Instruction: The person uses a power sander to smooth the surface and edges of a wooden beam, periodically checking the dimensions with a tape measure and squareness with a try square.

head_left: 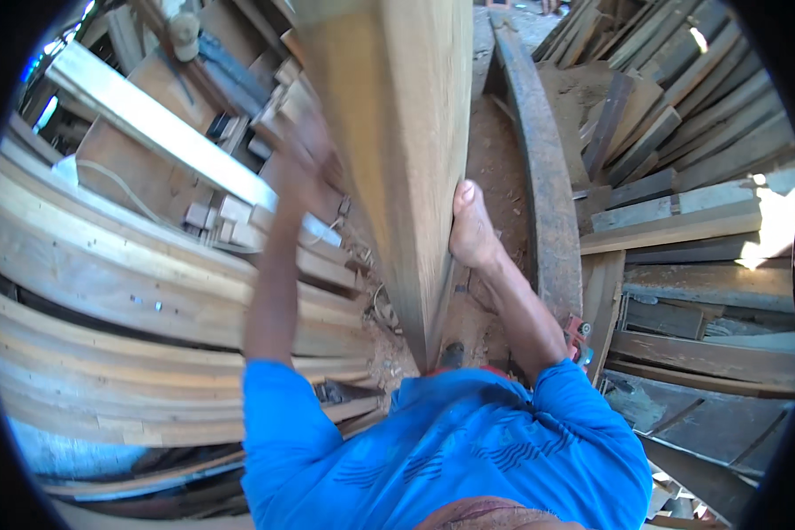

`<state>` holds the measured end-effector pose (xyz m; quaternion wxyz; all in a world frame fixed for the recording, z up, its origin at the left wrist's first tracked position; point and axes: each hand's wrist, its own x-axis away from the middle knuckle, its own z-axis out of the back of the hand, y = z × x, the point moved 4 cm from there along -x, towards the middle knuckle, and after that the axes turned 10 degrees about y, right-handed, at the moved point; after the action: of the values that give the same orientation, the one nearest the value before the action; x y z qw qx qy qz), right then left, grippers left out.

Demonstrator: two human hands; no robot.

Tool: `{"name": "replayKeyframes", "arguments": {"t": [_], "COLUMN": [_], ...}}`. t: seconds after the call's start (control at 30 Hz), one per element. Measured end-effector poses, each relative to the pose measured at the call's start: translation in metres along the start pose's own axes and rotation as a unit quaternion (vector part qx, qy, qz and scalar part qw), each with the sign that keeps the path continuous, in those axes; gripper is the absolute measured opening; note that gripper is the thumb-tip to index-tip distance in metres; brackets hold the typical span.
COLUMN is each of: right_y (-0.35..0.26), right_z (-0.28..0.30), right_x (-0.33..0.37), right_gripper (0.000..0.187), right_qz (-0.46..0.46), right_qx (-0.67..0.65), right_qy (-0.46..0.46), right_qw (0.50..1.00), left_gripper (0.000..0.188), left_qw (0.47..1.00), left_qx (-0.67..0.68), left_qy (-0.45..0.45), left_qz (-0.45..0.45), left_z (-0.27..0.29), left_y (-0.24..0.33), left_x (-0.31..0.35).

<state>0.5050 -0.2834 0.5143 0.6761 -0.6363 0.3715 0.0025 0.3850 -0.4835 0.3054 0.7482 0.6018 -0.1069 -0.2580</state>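
A long, thick wooden beam (424, 132), pale brown with a darker streak, stretches from near my body up past the top edge of the view. My right hand (473, 230) is against the beam's right side and grips it, the thumb showing along the wood and the other fingers mostly hidden. To the left of the beam, my left hand (307, 159) is smeared by motion. Whether it touches the beam, and how its fingers are set, I cannot tell.
Long planks (150, 353) lie stacked on the left, with a pale board (159, 124) slanting above them. A dark timber (548, 177) runs along the right. A red tool-like object (577, 334) sits by my right elbow. Many boards (680, 115) lean at the far right.
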Motion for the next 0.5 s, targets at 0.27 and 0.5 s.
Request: {"name": "replayKeyframes", "arguments": {"t": [0.27,0.5], "right_y": [0.063,0.120], "right_z": [0.028,0.038], "right_x": [0.004,0.039], "right_gripper": [0.045,0.027], "right_qz": [-0.199,-0.312], "right_qx": [-0.191,-0.278], "right_qy": [0.078,0.058], "right_qw": [0.958,0.907], "left_gripper": [0.043,0.067], "left_qw": [0.945,0.933], "left_qx": [0.229,0.109], "left_qy": [-0.228,-0.169], "left_qz": [0.053,0.297], "left_z": [-0.141,-0.141], "left_y": [-0.166,-0.150], "left_x": [0.112,0.155]}}
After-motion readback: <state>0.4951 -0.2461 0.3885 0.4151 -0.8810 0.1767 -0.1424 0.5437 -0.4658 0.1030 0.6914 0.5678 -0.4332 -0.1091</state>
